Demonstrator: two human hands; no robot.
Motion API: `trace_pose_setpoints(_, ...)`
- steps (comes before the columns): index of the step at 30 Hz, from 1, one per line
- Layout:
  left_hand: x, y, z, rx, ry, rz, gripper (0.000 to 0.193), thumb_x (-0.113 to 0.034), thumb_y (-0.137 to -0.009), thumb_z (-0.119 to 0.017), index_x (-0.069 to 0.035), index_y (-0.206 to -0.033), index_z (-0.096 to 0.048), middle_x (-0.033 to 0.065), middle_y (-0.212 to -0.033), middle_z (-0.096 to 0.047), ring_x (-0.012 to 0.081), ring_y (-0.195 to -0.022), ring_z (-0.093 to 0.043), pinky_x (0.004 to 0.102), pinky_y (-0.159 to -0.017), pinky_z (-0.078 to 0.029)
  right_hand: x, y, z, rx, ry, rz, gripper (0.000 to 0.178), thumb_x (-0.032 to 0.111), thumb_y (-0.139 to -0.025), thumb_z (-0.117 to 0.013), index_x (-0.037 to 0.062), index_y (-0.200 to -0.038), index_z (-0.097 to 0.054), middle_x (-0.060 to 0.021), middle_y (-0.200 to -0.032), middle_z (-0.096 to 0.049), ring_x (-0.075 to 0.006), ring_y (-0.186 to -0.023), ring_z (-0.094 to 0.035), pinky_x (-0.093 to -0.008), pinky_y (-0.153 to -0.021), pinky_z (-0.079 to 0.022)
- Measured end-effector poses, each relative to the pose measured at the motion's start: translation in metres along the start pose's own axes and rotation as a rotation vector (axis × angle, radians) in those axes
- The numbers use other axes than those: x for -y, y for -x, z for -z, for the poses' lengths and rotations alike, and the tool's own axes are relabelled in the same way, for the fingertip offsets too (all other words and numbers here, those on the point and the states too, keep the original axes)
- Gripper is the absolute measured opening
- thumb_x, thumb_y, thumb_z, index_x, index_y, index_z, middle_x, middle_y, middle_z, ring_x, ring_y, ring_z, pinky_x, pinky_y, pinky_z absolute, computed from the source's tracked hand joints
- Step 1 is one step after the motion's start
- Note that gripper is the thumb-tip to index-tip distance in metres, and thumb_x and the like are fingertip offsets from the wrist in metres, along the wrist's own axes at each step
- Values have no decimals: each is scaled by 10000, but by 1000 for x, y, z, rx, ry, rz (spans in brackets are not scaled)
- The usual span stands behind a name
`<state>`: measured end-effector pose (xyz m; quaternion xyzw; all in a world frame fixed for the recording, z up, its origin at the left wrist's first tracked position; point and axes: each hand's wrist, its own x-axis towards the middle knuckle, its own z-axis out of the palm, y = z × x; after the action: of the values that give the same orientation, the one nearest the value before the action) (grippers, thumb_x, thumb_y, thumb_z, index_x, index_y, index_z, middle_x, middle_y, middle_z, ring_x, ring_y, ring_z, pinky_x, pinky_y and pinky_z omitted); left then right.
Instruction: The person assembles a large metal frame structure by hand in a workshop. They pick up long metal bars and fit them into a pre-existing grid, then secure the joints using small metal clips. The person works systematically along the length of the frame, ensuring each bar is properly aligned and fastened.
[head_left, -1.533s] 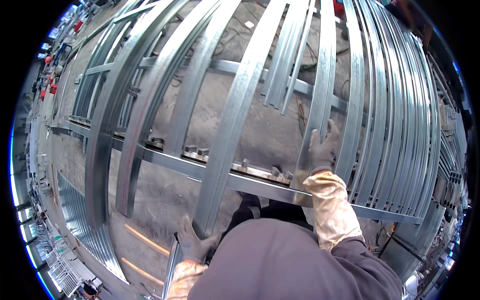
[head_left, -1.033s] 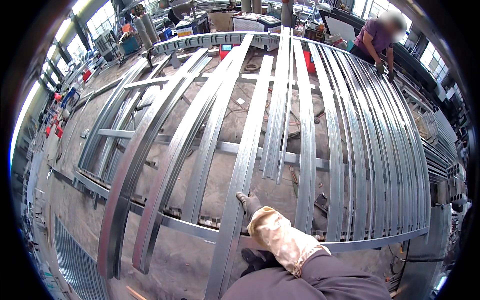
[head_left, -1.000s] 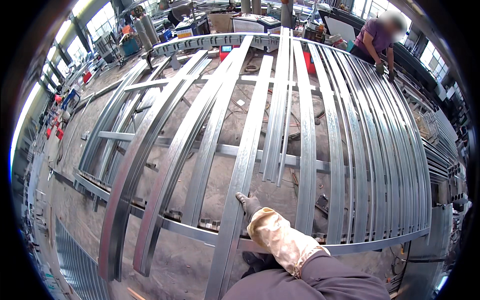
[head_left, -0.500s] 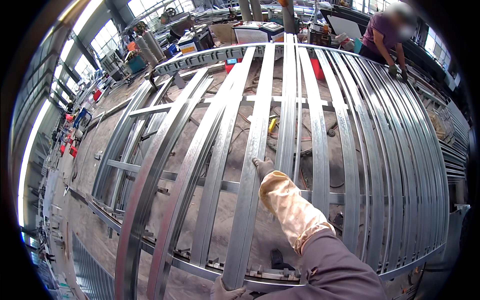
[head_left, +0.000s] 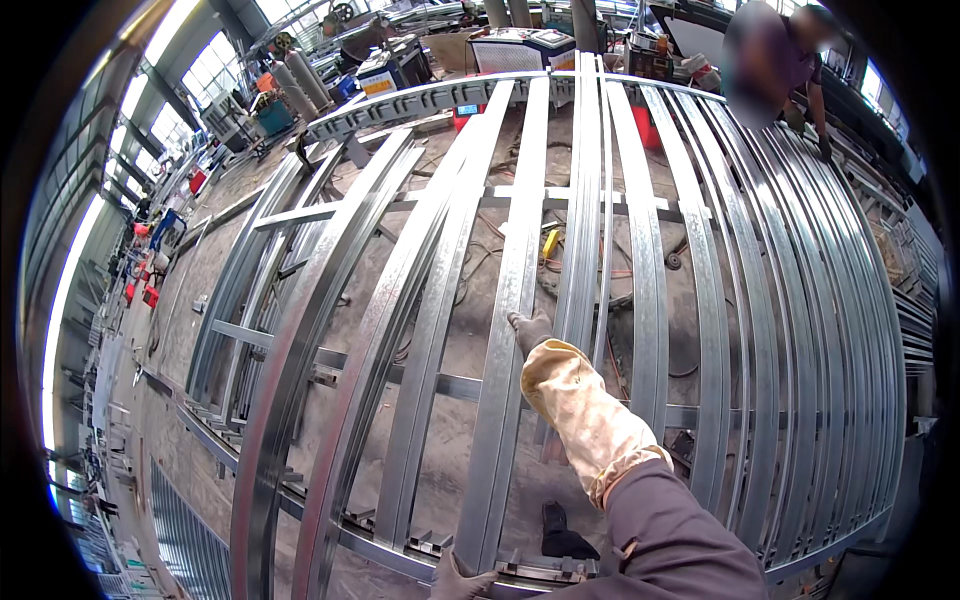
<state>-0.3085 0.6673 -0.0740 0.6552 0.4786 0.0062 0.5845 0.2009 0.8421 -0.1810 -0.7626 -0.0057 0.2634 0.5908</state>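
Note:
A long galvanized steel profile (head_left: 501,390) runs away from me across the frame. Near its middle my right hand (head_left: 532,330), in a dark grey glove and a tan sleeve guard, is closed on its right edge. My left hand (head_left: 458,580), also gloved, closes around the near end of the same profile at the lower edge of the view. Some of its fingers are hidden underneath. Other steel profiles (head_left: 650,300) lie roughly parallel on both sides, several packed close together at the right. Crossbars of a metal frame (head_left: 460,388) carry them.
A co-worker (head_left: 775,65) bends over the far right profiles, both hands low beside them. A yellow object (head_left: 550,243) and cables lie on the floor under the frame. Gas cylinders (head_left: 300,90) and a machine (head_left: 520,48) stand behind. My dark shoe (head_left: 565,535) shows below the near rail.
The view has shifted slightly, and more of my shoe shows. Both my hands keep hold of the same profile. The co-worker has leaned over, hands moved a little right.

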Motion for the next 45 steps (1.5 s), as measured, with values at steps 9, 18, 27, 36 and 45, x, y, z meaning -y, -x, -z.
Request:
trace_pose_setpoints(9,-13,-25,8,40,-165,-53,967,-368,-664,-985,44,-1406,-522,214,-1242,-687,290,-1126,-679,404,-969,-556,5,2,36,183,-88,410,530,325,-951,-787,-68,-1271,-633,-219,-1100,-744,-337,-980,-728,-447,-904,-562)
trace_pose_setpoints(18,-46,-11,44,50,-490,-38,831,-410,-760,-918,-31,-1408,-561,204,-1297,-655,375,-1203,-644,449,-1006,-532,-116,343,58,494,-200,-427,409,401,-1010,-741,16,-1144,-700,17,-918,-662,-105,-766,-572,-316,-721,-482)
trace_pose_setpoints(27,-9,3,163,-86,-450,-417,602,-185,-829,-858,-54,-1363,-614,129,-1229,-641,273,-1047,-644,361,-843,-561,-124,368,4,116,-21,-251,553,469,-1009,-715,-26,-1248,-654,-95,-951,-723,-228,-825,-665,-389,-757,-521)
trace_pose_setpoints(36,65,79,285,-424,-628,-596,677,-243,-811,-857,-8,-1389,-595,183,-1355,-610,394,-1254,-581,468,-1066,-488,-113,374,-5,20,401,28,690,545,-987,-696,-34,-1352,-608,-227,-1174,-726,-365,-1006,-706,-446,-977,-520)
trace_pose_setpoints(45,149,118,381,-325,-692,63,1183,-420,-649,-945,51,-1569,-371,306,-1504,-510,462,-1411,-472,540,-1208,-349,-83,398,-116,267,454,556,442,287,-982,-767,50,-1330,-634,-122,-1218,-690,-214,-1026,-698,-354,-886,-576)
